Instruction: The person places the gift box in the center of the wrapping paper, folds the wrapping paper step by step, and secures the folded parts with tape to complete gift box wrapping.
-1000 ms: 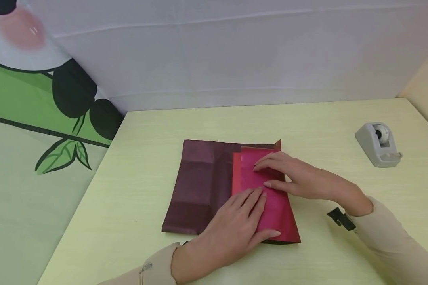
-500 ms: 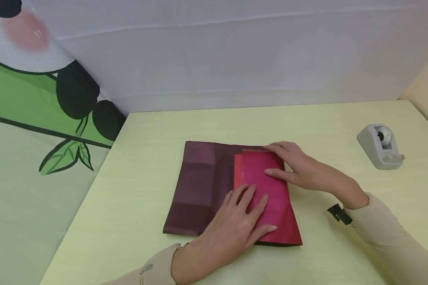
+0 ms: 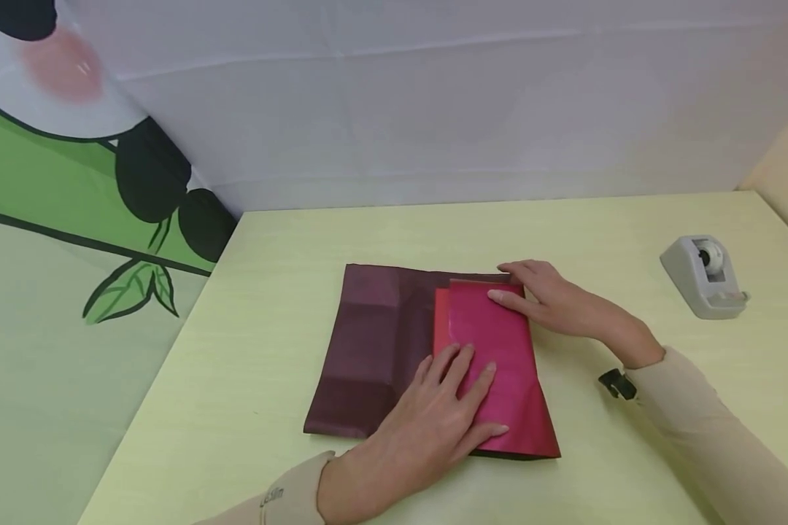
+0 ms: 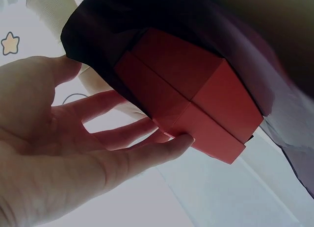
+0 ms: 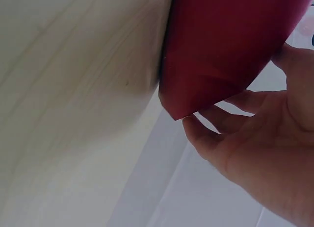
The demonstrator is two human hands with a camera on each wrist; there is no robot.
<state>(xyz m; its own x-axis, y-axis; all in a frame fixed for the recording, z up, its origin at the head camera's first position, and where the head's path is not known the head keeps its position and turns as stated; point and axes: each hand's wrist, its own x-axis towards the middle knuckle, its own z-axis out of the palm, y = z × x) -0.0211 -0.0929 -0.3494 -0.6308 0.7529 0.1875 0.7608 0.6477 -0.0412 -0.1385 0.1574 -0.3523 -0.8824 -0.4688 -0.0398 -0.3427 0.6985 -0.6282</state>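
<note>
A red box (image 4: 216,97) lies partly wrapped in a sheet of wrapping paper (image 3: 368,328), dark purple inside and magenta outside. Its near end shows uncovered in the left wrist view; from the head only a strip along its left side is visible. The magenta flap (image 3: 492,343) is folded over the top. On that flap my left hand (image 3: 427,423) rests with its fingers spread. At the far right corner, my right hand (image 3: 558,302) lays its thumb on the flap, the other fingertips reaching past the paper's edge (image 5: 211,97). Those fingers are only slightly bent.
A grey tape dispenser (image 3: 705,277) with a roll of tape stands at the back right of the pale yellow table (image 3: 289,292). A light cloth wall (image 3: 433,109) rises behind the table's far edge. Left of the table is a printed cartoon backdrop (image 3: 59,175).
My right hand has moved from the flap's middle to its far right corner, where the upturned paper tip is now covered. My left hand stays on the flap, its fingers shifting slightly.
</note>
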